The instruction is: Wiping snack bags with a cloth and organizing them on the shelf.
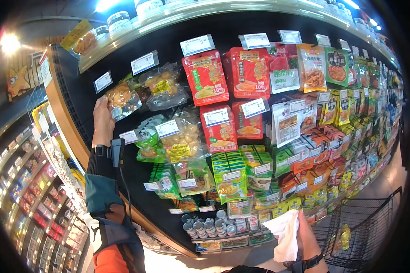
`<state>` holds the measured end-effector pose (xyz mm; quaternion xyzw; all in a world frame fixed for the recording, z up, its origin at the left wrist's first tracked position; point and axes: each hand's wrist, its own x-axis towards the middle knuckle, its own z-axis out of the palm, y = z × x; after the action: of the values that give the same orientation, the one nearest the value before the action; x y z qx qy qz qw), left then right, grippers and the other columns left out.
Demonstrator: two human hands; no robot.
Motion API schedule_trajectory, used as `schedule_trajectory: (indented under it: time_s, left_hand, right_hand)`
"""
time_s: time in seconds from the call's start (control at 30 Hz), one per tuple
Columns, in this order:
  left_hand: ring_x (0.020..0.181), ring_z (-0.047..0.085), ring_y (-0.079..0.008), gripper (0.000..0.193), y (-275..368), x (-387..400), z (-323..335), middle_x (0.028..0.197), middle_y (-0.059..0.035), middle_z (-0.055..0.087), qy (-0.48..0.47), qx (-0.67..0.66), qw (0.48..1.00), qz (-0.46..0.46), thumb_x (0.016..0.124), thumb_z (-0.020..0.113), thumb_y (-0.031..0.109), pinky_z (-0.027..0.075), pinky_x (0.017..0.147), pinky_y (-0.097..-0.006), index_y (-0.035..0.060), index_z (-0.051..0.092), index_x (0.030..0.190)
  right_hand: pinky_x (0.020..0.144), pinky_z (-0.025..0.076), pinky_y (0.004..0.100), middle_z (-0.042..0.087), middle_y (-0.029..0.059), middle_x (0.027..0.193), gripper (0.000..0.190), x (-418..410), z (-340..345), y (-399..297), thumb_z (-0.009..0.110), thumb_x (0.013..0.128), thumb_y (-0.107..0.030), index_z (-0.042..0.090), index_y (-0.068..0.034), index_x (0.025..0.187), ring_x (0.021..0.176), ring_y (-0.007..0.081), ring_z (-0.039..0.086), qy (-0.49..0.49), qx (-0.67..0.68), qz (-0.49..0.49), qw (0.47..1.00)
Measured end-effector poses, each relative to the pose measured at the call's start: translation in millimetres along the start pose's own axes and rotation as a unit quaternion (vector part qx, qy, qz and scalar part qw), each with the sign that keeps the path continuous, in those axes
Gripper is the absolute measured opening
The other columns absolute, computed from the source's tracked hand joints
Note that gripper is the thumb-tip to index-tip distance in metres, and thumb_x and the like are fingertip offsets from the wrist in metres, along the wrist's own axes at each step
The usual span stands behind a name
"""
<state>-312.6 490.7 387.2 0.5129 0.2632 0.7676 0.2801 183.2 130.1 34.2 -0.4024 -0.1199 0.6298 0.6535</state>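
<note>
My left hand reaches up to the rack's left end and grips the edge of a clear plastic pack of brown food. Behind that pack, other hanging packs are partly covered. Just to its right hangs a clear pack of round pale-brown food with a yellow label. Low in the view, my right hand holds a crumpled white tissue or cloth, which droops from the fingers. A dark band circles each wrist, and the left one carries a small black device with a cable.
Red pouches and green packets hang from hooks with price tags. Small cans stand on the bottom shelf, jars on top. A black wire shopping cart is at lower right. A wooden edge borders the rack's left side.
</note>
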Motion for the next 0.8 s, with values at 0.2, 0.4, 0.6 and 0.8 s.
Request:
schedule_trajectory:
  time_s: [0.2,0.4,0.6,0.8]
  left_hand:
    - [0.097,0.064,-0.0206,0.023,8.3,-10.2,-20.8,0.109,-0.0125,0.066,-0.052,-0.047,0.996,0.047,0.102,0.049,0.013,0.053,0.085,-0.0346,-0.0012,0.056,0.117]
    - [0.097,0.064,-0.0212,0.021,12.9,-43.3,-23.4,0.109,-0.0123,0.065,-0.057,-0.054,0.997,-0.004,0.101,0.050,0.012,0.051,0.089,-0.0351,-0.0010,0.056,0.116]
    - [0.101,0.064,-0.0218,0.022,30.4,-86.9,-32.5,0.110,-0.0114,0.066,-0.068,-0.022,0.997,-0.041,0.103,0.048,0.014,0.051,0.091,-0.0362,-0.0001,0.058,0.116]
    - [0.102,0.062,-0.0168,0.022,34.0,-208.2,19.5,0.108,-0.0079,0.066,-0.087,-0.048,0.992,-0.076,0.103,0.049,0.019,0.050,0.093,-0.0345,0.0009,0.061,0.109]
  right_hand:
    - [0.071,0.059,0.0494,0.065,0.0232,0.110,0.068,12.9,-14.2,5.3,0.036,0.100,-0.062,0.048,-0.002,0.129,0.087,0.0367,0.069,-0.069,-0.003,0.036,0.997]
    - [0.061,0.057,0.0447,0.067,0.0149,0.093,0.055,3.5,11.6,-5.1,0.042,0.101,-0.058,0.053,-0.008,0.121,0.071,0.0315,0.068,-0.040,-0.025,0.065,0.997]
    - [0.080,0.057,0.0481,0.063,0.0228,0.120,0.075,8.8,5.3,-0.8,0.030,0.100,-0.066,0.043,-0.002,0.138,0.097,0.0361,0.068,-0.132,-0.057,0.044,0.989]
    - [0.093,0.052,0.0433,0.061,0.0162,0.130,0.075,6.3,12.4,-27.8,0.028,0.101,-0.065,0.044,-0.004,0.142,0.111,0.0291,0.063,-0.145,0.045,-0.089,0.984]
